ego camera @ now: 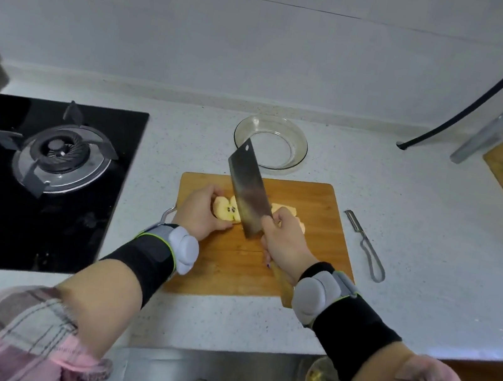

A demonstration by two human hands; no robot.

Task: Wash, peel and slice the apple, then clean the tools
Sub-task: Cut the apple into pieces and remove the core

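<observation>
The peeled apple half (226,212) lies cut face up on the cutting board (314,200), the left hand (204,212) curled around it in a closed grip. At 3 o'clock of it, the right hand (284,245) grips the cleaver (248,194) over cut slices (286,210). A peeler (366,246) lies on the surface at 3 o'clock of the board, a glass bowl (270,142) at 12.

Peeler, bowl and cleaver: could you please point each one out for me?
Peeler (371,254): head view, on its handle loop.
Bowl (298,138): head view, on its right rim.
Cleaver (249,186): head view, on the blade's flat.
</observation>
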